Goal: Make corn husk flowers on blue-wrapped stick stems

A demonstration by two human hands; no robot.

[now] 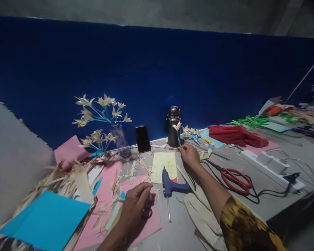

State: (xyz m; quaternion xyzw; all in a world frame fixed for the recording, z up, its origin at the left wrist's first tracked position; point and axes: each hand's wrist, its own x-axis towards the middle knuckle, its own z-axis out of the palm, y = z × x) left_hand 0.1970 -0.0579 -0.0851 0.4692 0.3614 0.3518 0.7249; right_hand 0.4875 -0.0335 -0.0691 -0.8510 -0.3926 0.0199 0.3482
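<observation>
My right hand reaches forward and pinches the blue stem of a pale handmade flower, upright in front of a dark thermos. More pale flowers on blue stems lie just beyond that hand. My left hand is closed over a pink sheet, its fingers curled together. A dark loop shows under its fingers; whether they hold it is hidden. Between my hands, a blue glue gun with a glue stick in it rests partly on a yellow sheet.
At left, a glass vase of pale flowers stands near dried husks and a blue sheet. A phone leans against the wall. At right are red-handled scissors, a power strip with cables, and a red cloth.
</observation>
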